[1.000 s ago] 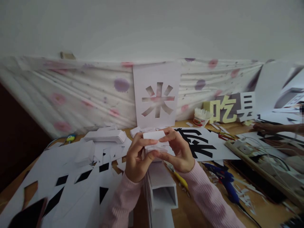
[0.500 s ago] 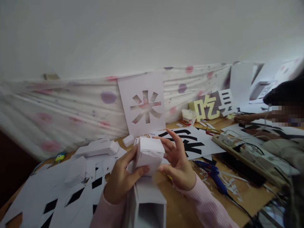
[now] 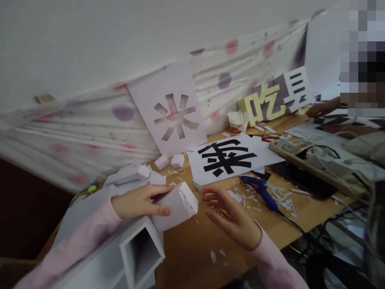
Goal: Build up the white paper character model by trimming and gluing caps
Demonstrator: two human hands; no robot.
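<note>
My left hand [image 3: 144, 202] grips the upper part of a white box-like foam board piece [image 3: 177, 208], thumb on its near face. This piece joins a larger hollow white form [image 3: 144, 251], whose square open end faces me. To the right of the piece, my right hand [image 3: 230, 216] has its fingers apart, with a small gap between them and the piece's end. Beyond the hands, a sheet with a black printed character [image 3: 230, 156] lies on the table. A blue glue gun [image 3: 261, 190] rests to the right among white scraps.
A white board with a cut-out character [image 3: 176, 116] leans at the back. Near it stand a tub of white strips [image 3: 238, 121] and yellow letters [image 3: 264, 105]. At right are a power strip [image 3: 309, 156], cables and another person's hand [image 3: 323, 108]. White sheets lie left.
The white piece has turned, its end now pointing right. My left hand has shifted left with it, and my right hand is farther from it. The view has tilted.
</note>
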